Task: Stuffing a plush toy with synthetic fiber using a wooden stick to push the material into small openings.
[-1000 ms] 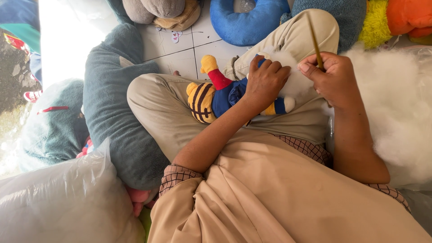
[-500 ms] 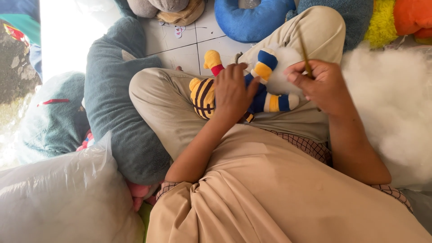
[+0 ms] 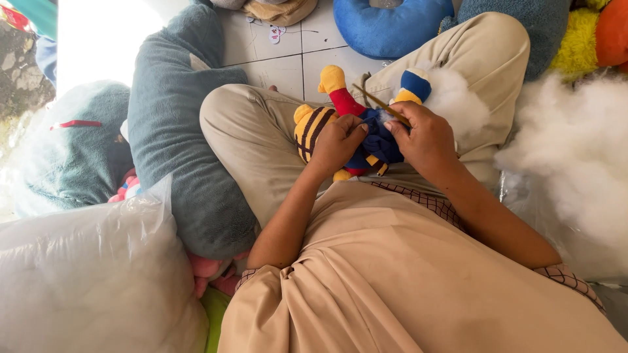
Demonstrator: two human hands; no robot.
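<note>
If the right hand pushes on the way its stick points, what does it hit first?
The right hand holds a thin stick angled up-left across the plush toy. Pushed on, it would likely meet the toy's red limb first, though depth is unclear.

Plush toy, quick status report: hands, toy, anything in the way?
Left hand grips striped plush toy on lap. Right hand pinches thin stick at toy's blue part. White stuffing beside toy; nothing blocking.
</note>
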